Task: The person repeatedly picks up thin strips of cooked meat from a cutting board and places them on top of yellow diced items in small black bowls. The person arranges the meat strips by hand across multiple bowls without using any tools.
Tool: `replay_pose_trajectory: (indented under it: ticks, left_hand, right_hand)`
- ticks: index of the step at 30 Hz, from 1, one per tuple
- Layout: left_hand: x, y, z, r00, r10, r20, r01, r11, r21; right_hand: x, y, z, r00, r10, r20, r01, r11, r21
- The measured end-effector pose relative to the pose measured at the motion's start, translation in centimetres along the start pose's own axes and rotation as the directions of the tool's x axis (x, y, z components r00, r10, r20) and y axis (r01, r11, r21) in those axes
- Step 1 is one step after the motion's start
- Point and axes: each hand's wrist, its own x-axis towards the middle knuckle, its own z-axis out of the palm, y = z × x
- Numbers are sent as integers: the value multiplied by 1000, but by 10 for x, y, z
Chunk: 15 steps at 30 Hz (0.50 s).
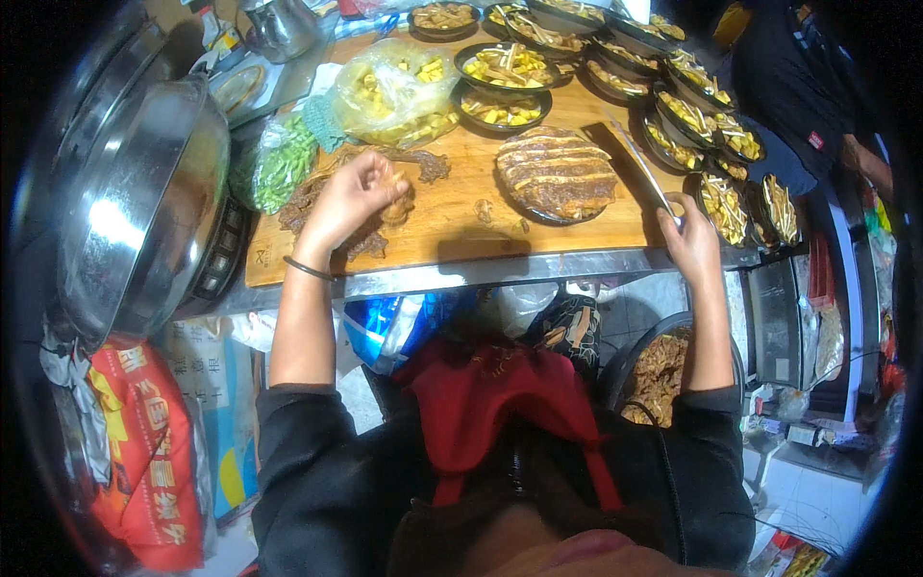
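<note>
My left hand is closed in a pinch above dark brown cooked meat on the wooden board; what its fingertips hold, I cannot make out. With my right hand I grip a knife, its long blade slanting up and left over the board's right side. Between the hands stands a dark bowl heaped with sliced, browned meat, its pale strips lying side by side. A few small scraps lie left of that bowl.
Several black bowls of yellow chunks and pale strips crowd the right and back. Bags of yellow pieces and green vegetables sit behind my left hand. A large metal pan stands left; a tub of brown food is below the table.
</note>
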Motion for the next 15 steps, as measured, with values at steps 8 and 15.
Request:
replay_pose_trajectory:
  ticks: [8, 15]
  left_hand:
    - [21, 66, 65, 978, 107, 178, 4, 849, -529]
    - [28, 90, 107, 948, 125, 293, 15, 902, -432]
  right_hand:
    - [26, -36, 10, 971, -232, -64, 230, 972, -48]
    - [8, -91, -26, 979, -205, -1, 144, 687, 712]
